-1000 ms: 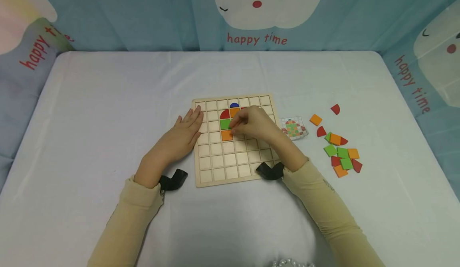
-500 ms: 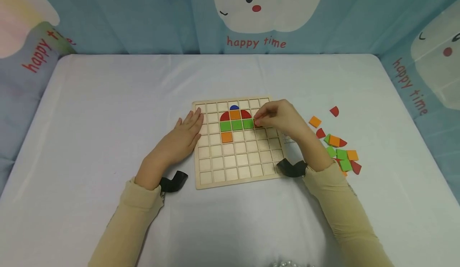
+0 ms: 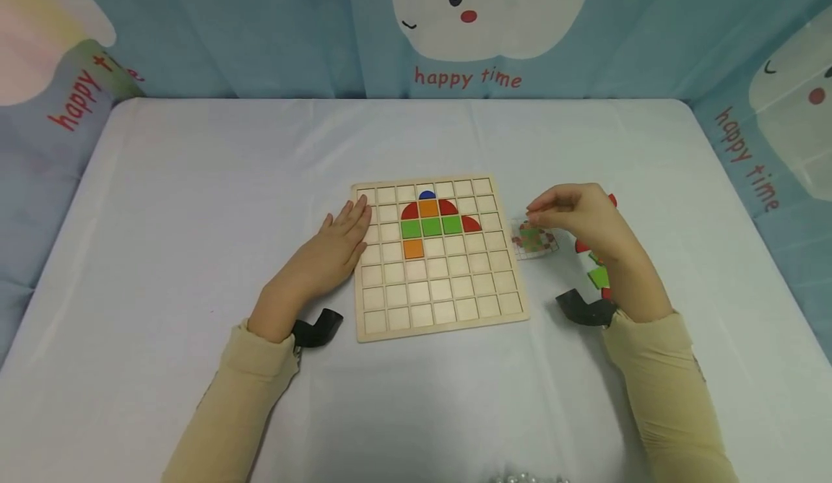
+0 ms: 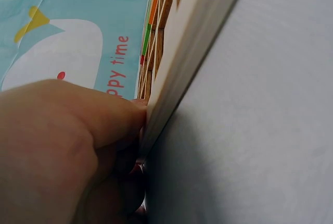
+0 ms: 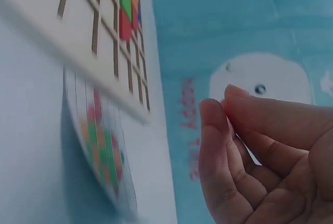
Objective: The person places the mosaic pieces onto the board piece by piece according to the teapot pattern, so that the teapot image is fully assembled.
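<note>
A wooden grid board (image 3: 442, 331) lies mid-table. My left hand (image 3: 328, 252) rests on its left edge with outstretched fingers; in the left wrist view the thumb (image 4: 119, 117) touches the board's side. Set in the board are a blue half-circle tile (image 3: 427, 195), red quarter-circle tiles (image 3: 471, 224), a row of green square tiles (image 3: 432, 227) and orange square tiles (image 3: 413, 249). My right hand (image 3: 581, 216) hovers over the small pattern card (image 3: 533, 241), right of the board. Its fingers are loosely bent, thumb and index tips close together, holding nothing in the right wrist view.
Loose red and green tiles (image 3: 599, 278) lie on the table at the right, partly hidden by my right hand and forearm. Printed blue curtains (image 3: 260, 35) stand along the back and sides. A string of pearl-like beads (image 3: 520, 478) shows at the bottom edge.
My right hand has moved right, off the board to above the card. Its red quarter-circle tile now sits at the right end of the green row. The left hand stays on the board's edge.
</note>
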### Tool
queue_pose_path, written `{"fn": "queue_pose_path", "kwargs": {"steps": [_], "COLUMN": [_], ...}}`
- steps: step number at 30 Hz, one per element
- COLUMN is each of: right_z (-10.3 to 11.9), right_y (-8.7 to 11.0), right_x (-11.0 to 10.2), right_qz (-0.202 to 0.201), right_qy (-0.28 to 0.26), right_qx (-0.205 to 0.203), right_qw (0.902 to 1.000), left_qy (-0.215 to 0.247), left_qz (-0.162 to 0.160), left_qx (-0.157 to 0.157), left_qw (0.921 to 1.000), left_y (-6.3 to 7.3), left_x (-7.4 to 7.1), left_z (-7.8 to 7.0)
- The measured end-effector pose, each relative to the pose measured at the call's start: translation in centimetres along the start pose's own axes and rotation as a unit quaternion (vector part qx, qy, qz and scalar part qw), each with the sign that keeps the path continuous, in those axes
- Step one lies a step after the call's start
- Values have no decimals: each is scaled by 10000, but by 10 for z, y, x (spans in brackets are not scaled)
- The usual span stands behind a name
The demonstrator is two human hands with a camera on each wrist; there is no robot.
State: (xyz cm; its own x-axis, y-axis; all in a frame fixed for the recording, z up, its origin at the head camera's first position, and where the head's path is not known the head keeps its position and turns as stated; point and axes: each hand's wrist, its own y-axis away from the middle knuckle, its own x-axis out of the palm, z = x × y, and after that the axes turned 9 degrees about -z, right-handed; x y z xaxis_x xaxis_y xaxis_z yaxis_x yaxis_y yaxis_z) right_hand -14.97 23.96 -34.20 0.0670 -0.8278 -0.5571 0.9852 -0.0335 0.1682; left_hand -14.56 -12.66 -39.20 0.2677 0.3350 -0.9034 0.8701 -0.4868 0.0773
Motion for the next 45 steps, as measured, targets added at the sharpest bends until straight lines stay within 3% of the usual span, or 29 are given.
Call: {"fn": "queue_pose_path", "kwargs": {"steps": [11,21,28,31,37,45], "right_z": [-31,-62,-82,-90,-100,-98], "right_y": [18,37,48,55,62,58], "right_x": [-39,-67,-82,-88,-98,-94], "right_qz": [-166,-95,20,138,507,570], "right_qy": [220,517,1037,1410,1611,1762], "right_qx": [347,242,851,932,881,628], "right_qw": [9990,9983,9910,9855,9817,9807], "left_qy": [-25,-35,-18,-11,33,34], "left_qz": [-26,-59,-103,-74,-69,-107], "left_qx": [-8,-21,-22,-34,-20,54], "left_qw": [10000,10000,9999,10000,10000,9999], "left_y": [2,6,6,6,5,3], "left_x": [3,1,-1,0,1,0], "left_z": [2,2,4,4,2,0]}}
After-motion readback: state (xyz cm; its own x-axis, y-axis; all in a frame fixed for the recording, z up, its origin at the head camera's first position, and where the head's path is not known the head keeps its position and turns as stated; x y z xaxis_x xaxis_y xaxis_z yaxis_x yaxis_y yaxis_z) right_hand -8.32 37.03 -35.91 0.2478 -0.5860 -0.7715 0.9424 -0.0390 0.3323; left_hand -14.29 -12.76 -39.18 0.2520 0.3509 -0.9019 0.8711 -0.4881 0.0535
